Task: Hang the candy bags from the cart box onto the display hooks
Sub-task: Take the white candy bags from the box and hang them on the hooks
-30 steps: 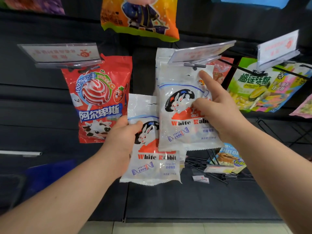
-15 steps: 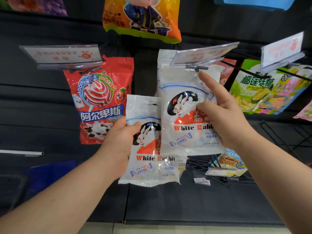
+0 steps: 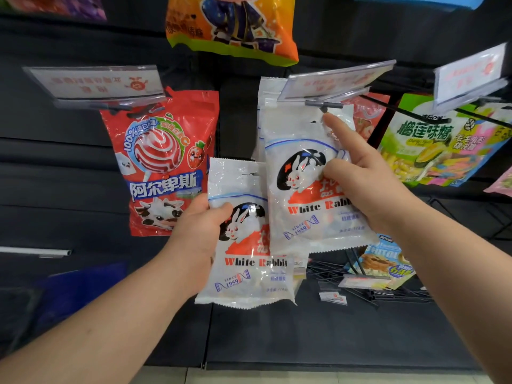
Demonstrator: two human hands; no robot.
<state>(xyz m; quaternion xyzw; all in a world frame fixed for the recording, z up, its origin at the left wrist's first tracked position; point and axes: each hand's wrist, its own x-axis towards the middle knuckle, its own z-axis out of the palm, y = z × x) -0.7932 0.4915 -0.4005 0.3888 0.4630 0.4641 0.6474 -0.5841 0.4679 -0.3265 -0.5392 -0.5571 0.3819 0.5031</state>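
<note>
1. Head view, the right hand (image 3: 365, 184): it grips a white rabbit candy bag, the raised bag (image 3: 307, 189), with its thumb and curled fingers. Its pointing finger sticks straight up along the top of the bag, just under the tip of the hook (image 3: 322, 105)
2. Head view, the hook: the top of the raised bag is right at the hook's tip, under the clear price tag (image 3: 335, 79). I cannot tell if the bag's hole is on the hook yet. I think this bag is just going on, so this step is not done
3. Head view, behind the raised bag: at least one more white bag, the hanging bag (image 3: 270, 90), is already up on the same hook. So part of the job looks done
4. Head view, the left hand (image 3: 198, 234): it grips the second bag (image 3: 249, 267) lower down, thumb on the front, well below the hook. A bit of another pack peeks out behind its bottom corner, so this hand may hold more than one. I cannot be sure
5. Head view, around them: a red lollipop bag (image 3: 166, 162), an orange bag (image 3: 235, 26) and a green bag (image 3: 432, 142) hang nearby
6. Head view, what is left: the cart box is not in the picture, so I cannot tell how many bags wait in it. I think the raised bag must slide on, and then the second bag needs hanging
</note>
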